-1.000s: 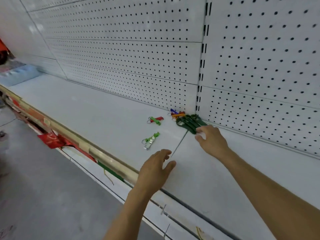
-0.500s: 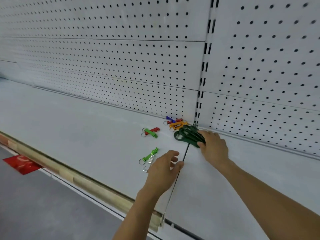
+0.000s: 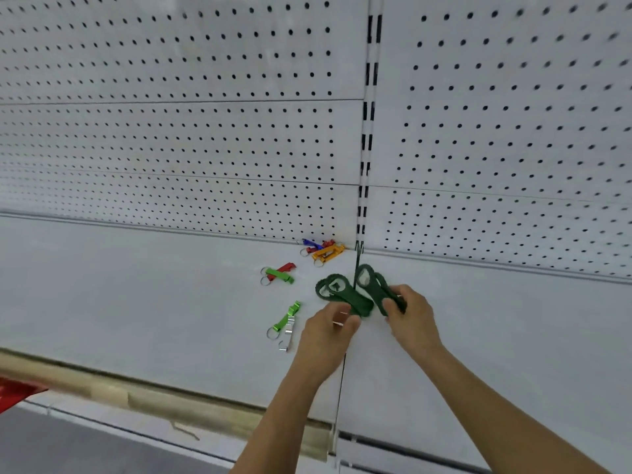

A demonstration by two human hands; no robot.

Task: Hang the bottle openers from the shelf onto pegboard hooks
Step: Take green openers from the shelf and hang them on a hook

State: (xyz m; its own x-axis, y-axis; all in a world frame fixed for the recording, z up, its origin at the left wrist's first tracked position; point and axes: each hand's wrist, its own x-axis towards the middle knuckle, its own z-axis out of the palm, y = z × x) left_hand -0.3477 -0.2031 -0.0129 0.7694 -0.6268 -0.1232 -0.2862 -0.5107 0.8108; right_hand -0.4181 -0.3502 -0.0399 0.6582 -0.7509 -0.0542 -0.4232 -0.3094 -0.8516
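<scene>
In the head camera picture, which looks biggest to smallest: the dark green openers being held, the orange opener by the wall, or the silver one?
1. Dark green openers, clearly largest.
2. and 3. Orange opener and silver opener look alike; the silver one lies nearer the camera, so no ranking.

I hold a fanned bunch of dark green bottle openers (image 3: 355, 294) over the shelf (image 3: 154, 285), small coloured keychain openers (image 3: 284, 319) lying nearby below the pegboard (image 3: 205, 148).
</scene>
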